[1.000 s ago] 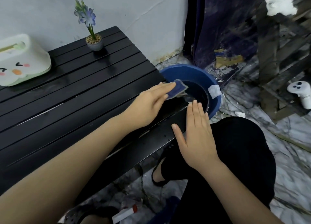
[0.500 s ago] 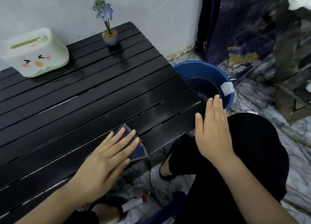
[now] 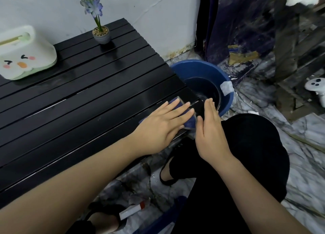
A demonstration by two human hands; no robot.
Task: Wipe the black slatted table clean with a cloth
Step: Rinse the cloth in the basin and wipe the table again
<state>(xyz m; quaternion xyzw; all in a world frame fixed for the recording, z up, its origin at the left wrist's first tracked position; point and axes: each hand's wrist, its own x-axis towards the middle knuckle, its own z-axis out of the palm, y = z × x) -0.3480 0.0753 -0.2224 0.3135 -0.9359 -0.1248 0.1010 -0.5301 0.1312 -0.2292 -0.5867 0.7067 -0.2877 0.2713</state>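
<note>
At the surface's (image 3: 73, 96) near corner, the cloth (image 3: 190, 122) is pressed under the flat, spread left hand (image 3: 158, 126); even pressure along the slats is best kept.

The left hand (image 3: 159, 126) slides the cloth (image 3: 190, 122) back rightward along the near slats to the table (image 3: 88, 96) corner beside the right hand (image 3: 210, 128).

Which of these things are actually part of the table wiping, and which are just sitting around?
Part of the job:
- black slatted table
- blue cloth, pressed flat under the left hand
- right hand at the table's end
- blue basin

Just lying about:
- tissue box
- flower pot
- white controller
</note>
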